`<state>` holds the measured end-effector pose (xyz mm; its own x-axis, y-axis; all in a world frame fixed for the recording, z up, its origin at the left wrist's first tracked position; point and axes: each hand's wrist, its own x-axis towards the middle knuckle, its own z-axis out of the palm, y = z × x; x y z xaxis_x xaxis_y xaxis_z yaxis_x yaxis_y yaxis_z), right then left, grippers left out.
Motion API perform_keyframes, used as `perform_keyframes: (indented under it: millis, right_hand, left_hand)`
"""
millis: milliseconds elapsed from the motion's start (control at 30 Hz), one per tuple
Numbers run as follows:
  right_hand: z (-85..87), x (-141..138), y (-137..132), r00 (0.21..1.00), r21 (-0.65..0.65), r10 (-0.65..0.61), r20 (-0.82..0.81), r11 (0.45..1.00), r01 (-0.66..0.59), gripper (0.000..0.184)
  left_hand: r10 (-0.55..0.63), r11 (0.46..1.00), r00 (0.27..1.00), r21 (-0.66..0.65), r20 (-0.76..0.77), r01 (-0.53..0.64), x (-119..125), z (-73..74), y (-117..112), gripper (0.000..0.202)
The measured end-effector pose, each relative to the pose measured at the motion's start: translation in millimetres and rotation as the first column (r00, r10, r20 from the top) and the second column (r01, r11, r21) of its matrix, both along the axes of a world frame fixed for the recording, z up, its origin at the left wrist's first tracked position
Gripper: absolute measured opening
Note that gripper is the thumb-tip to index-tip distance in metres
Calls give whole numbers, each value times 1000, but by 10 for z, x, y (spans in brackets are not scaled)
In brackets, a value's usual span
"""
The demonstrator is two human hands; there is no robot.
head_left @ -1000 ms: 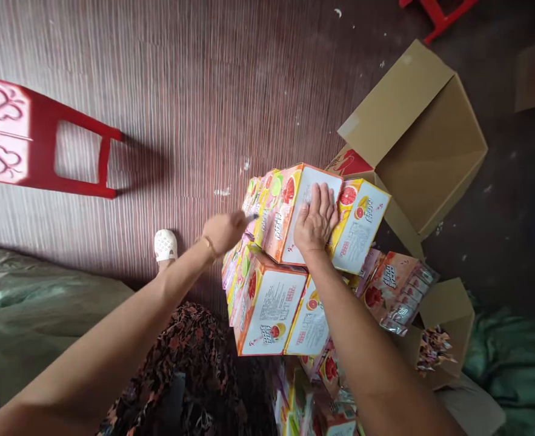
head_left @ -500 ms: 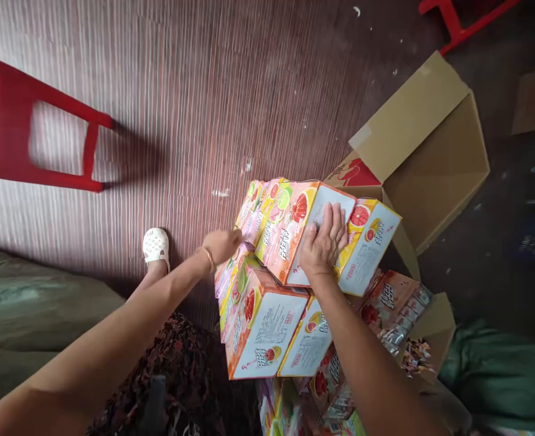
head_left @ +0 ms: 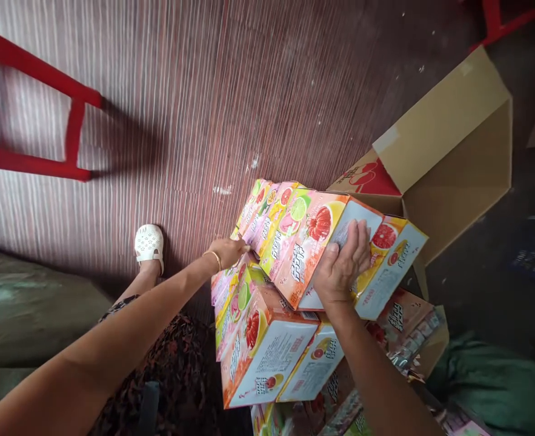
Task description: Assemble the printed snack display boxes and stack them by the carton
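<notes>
Stacked fruit-print cardboard boxes stand below me in rows. My right hand (head_left: 346, 263) lies flat on the white printed side of the orange grapefruit box (head_left: 315, 233) at the end of the upper row, fingers stretched out. At the left edge of that row, my left hand (head_left: 228, 251), with a bracelet at the wrist, is closed; its fingers curl in by the pink and purple boxes (head_left: 253, 227), and what they grip is hidden. A yellow box (head_left: 392, 260) sits against the upper row's right side. Beneath is a lower row with another orange box (head_left: 267, 357).
A large open carton (head_left: 458, 175) with raised flaps stands at right. Wrapped packs (head_left: 398, 327) lie beside the stack. A red stool (head_left: 74, 133) is at left, another red frame (head_left: 494, 24) at top right. A foot in a white clog (head_left: 149, 242) rests on the striped floor.
The upper row has shifted slightly right and down in view, with my right hand still on its end box. My left hand has moved slightly right. The camera view has also shifted.
</notes>
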<state>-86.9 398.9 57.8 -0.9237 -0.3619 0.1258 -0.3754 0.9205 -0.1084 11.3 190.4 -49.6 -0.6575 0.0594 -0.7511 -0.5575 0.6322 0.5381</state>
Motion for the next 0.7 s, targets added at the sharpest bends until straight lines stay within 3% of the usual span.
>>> perform_keyframes:
  millis: [67,133,200,233,300,367,433,500,600,700]
  right_hand:
    - [8,-1,15,1000,-1,14,-12,1000,-14,56]
    - [24,-4,42,999,15,42,-20,999,-42,56]
    - [42,-8,67,997,37,73,-20,997,-72,56]
    - [50,-10,75,996,44,88,-17,995,-87,56]
    - [62,-9,78,995,45,101,-14,994,-100,57]
    - [68,-3,68,995,35,94,-17,995,-93,57]
    - [67,5,53,996,27,82,-22,996,-82,57]
    - [61,10,53,996,13,88,-20,996,-87,57]
    - [61,16,94,994,-16,107,-3,994,-107,58]
    - [74,22,130,996,-39,85,25,996,-84,58]
  left_hand:
    - [31,999,999,-36,-38,-32,-330,-130,-160,36]
    - [78,995,995,-63,-70,-82,-780,-378,-204,45]
    - [72,996,995,-48,-63,-75,-1061,-645,-102,40]
    - [62,997,997,-38,-50,-64,-1071,-745,-14,38]
    - [33,999,999,-17,-4,-33,-816,-826,151,38]
    - [5,1000,998,-4,58,-4,-346,-765,207,38]
    - [-7,1000,997,-6,80,7,46,-664,112,33]
    - [14,1000,997,-22,75,-12,113,-636,-77,31]
    - [96,994,995,-61,8,-95,-423,-848,-279,41]
    - [126,990,991,-53,-39,-128,-1011,-1232,-163,40]
